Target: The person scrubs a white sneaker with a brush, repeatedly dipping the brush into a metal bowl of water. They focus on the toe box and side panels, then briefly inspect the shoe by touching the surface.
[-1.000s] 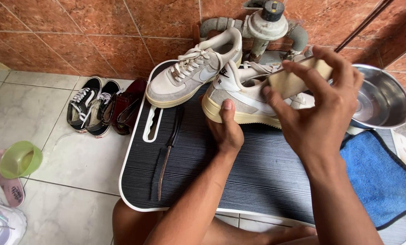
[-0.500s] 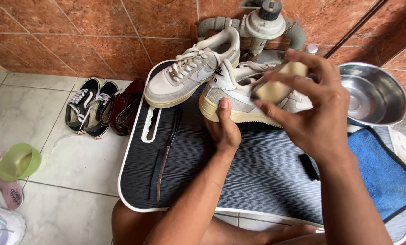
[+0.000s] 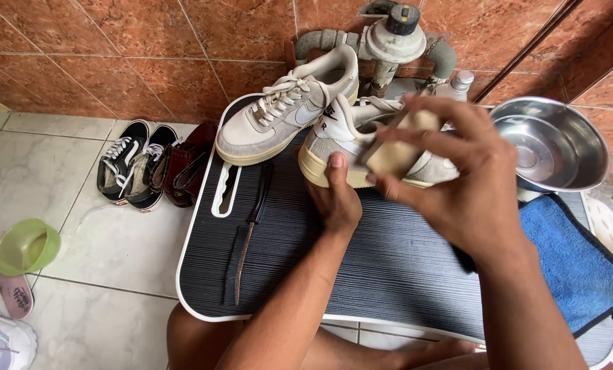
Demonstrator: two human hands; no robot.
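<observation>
Here, a dark ribbed lap tray [image 3: 402, 274] holds a grey sneaker [image 3: 351, 140] at twelve o'clock. The left hand [image 3: 337, 199] grips its heel, while the right hand [image 3: 467, 185] pinches a tan block [image 3: 395, 147] against its side.
</observation>
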